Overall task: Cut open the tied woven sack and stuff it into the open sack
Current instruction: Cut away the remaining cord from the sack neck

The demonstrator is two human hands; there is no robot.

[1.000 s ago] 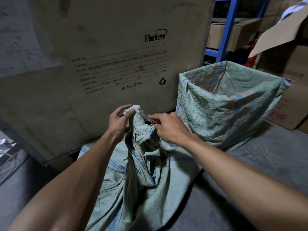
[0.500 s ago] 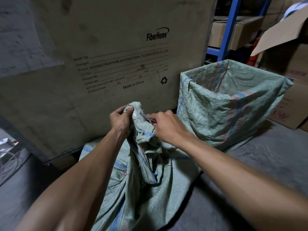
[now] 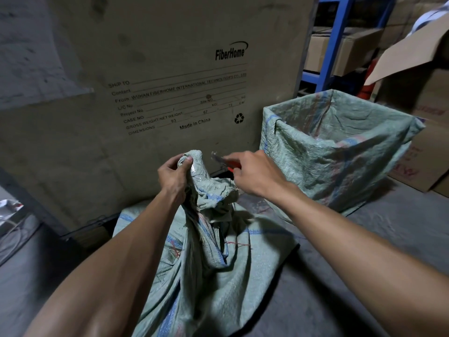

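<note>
1. Left hand (image 3: 175, 175) gripped the bunched, taped neck of the tied sack (image 3: 206, 259), fingers and thumb curled round the top of the cloth.
2. Right hand (image 3: 252, 173) was held just right of that neck, pinching a small cutter (image 3: 224, 161) with a red handle; its metal tip pointed left toward the neck, apart from it.
3. The tied sack slumped on the grey floor (image 3: 364, 251) between both forearms, green with blue stripes, its neck pulled upright.
4. The open sack (image 3: 340, 152) stood to the right and behind, mouth spread wide.
5. A large printed carton (image 3: 145, 93) rose behind both sacks, and a blue shelf (image 3: 328, 45) with boxes stood farther back.
</note>
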